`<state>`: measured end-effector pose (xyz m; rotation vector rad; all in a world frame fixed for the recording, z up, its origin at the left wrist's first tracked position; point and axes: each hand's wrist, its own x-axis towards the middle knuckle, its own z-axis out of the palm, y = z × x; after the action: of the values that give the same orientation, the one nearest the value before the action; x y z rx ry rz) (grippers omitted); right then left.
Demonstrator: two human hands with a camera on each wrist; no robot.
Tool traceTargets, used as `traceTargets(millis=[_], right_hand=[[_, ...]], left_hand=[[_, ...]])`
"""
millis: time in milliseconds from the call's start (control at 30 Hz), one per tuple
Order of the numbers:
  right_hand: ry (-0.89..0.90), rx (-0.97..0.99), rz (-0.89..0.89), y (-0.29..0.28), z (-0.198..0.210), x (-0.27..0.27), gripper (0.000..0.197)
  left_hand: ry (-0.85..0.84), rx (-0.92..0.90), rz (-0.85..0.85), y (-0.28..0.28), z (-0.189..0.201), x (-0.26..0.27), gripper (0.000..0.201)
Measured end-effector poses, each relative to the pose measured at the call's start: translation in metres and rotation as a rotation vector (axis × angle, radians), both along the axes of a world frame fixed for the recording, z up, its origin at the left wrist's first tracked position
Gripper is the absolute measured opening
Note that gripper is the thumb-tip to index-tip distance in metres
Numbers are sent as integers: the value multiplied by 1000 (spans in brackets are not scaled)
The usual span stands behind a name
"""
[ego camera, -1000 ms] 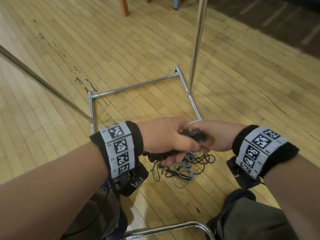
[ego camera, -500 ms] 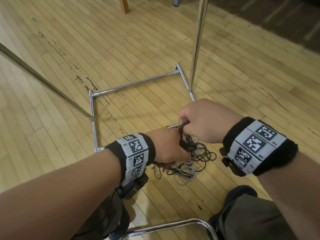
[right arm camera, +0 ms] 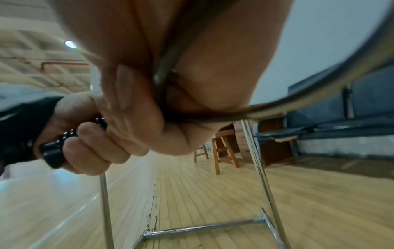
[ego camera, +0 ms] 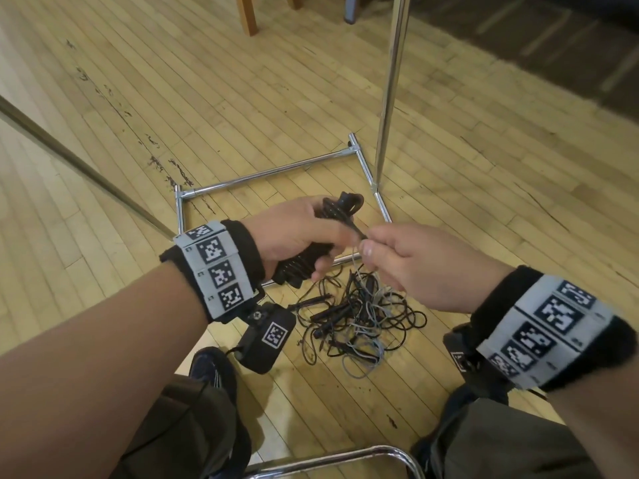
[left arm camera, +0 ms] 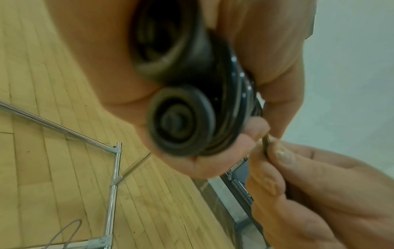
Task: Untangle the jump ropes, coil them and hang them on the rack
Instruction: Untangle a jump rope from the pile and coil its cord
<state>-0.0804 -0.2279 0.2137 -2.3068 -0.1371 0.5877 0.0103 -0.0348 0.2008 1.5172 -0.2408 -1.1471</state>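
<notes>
Above the tangled ropes (ego camera: 359, 323) on the floor (ego camera: 484, 188) inside the rack's base (ego camera: 276, 169), the left hand (ego camera: 297, 233) clenches coiled black handles (ego camera: 340, 207); right hand (ego camera: 411, 261) fingers (ego camera: 368, 250) pinch its light, limp, likely snag-prone cord (left arm camera: 265, 144).

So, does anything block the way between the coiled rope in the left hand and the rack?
Nothing solid does. But the cord pinched by the right hand runs from the coiled rope in the left hand down into the tangled pile.

Rope tangle (ego camera: 359, 319) on floor (ego camera: 138, 133), inside rack base (ego camera: 266, 172); stool (ego camera: 249, 12) behind.
</notes>
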Motion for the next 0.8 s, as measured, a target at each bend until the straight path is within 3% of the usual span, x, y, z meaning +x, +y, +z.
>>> traceTargets(millis=[133, 200, 300, 400, 500, 600, 700, 800], right_hand=[[106, 130, -15, -10, -8, 1, 32], [152, 123, 23, -12, -11, 2, 31], [201, 6, 81, -16, -17, 4, 28], [256, -116, 85, -18, -22, 7, 21], [202, -257, 124, -9, -23, 14, 15], [97, -322, 129, 5, -19, 23, 14], [26, -357, 160, 20, -12, 29, 21], [-38, -337, 141, 27, -1, 30, 25]], left_hand=[[59, -19, 72, -2, 0, -2, 49], [12, -27, 60, -2, 1, -4, 43], [-54, -8, -95, -2, 5, -9, 32], [-191, 162, -345, -9, 2, -20, 44], [-296, 354, -492, -18, -10, -42, 27], [-342, 447, -569, -24, -22, -57, 35], [-324, 519, -563, -22, -26, -56, 39], [-282, 548, -445, -15, -28, -49, 32]])
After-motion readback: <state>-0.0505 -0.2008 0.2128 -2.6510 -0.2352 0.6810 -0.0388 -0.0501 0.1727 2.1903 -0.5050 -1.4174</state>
